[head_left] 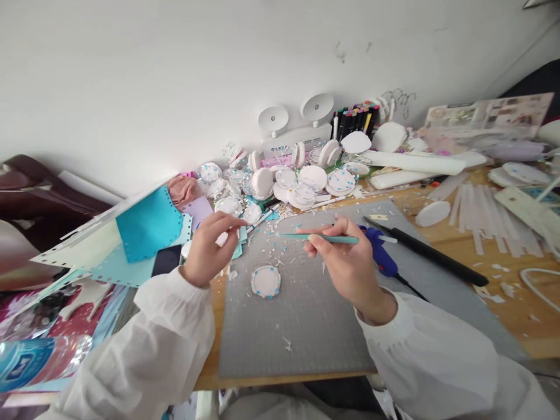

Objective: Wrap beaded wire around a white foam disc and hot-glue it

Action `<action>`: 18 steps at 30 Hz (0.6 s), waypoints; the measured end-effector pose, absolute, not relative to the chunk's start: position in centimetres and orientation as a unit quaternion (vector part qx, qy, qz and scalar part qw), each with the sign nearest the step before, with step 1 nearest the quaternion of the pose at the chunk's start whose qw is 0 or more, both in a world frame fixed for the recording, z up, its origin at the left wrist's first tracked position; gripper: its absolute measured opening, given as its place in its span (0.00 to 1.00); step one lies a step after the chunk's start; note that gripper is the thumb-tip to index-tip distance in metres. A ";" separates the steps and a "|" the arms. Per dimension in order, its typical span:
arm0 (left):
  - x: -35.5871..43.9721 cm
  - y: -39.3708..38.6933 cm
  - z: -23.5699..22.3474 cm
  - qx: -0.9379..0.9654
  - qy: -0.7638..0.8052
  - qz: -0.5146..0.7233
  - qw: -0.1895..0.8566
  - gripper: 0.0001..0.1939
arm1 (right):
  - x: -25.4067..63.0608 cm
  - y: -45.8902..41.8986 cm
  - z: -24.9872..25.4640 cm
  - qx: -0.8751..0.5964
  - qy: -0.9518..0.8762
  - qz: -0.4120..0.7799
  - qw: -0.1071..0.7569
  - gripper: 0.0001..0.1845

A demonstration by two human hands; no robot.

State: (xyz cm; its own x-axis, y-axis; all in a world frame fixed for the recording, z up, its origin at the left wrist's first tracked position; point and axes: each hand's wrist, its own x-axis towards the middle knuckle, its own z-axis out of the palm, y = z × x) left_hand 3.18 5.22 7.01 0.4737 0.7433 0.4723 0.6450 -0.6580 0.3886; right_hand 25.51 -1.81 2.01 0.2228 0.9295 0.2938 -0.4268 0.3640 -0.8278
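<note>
My right hand (343,262) is closed around slim teal tweezers (339,238), their pointed end aimed left over the grey cutting mat (301,332). My left hand (212,248) hovers at the mat's left edge with thumb and index finger drawn together in a pinch. Whatever lies between those fingertips is too small to make out. Below and between both hands, a white disc (265,282) with blue dots around its rim lies flat on the mat. Tiny blue and white bits (280,245) are scattered behind it.
A blue glue gun (381,254) and a long black-handled tool (437,255) lie right of my right hand. Decorated white discs (301,195) pile up at the back. Clear glue sticks (485,219) lie far right; turquoise felt sheets (149,224) and a bottle (39,359) are left.
</note>
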 end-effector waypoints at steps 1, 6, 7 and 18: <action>3.0 3.9 7.7 0.833 0.424 0.336 0.114 0.10 | 25.5 -2.0 2.1 -0.313 -0.424 0.456 0.717 0.11; 3.0 -4.3 8.8 0.737 0.478 0.350 0.324 0.10 | 25.3 -3.9 2.6 -0.332 -0.564 0.284 0.701 0.12; 3.2 -5.7 8.5 0.720 0.482 0.347 0.359 0.11 | 25.2 -4.5 2.8 -0.319 -0.610 0.237 0.685 0.12; 6.1 -11.6 4.2 0.560 0.480 0.414 0.533 0.15 | 22.8 -11.3 2.1 -0.215 -0.831 -0.079 0.507 0.09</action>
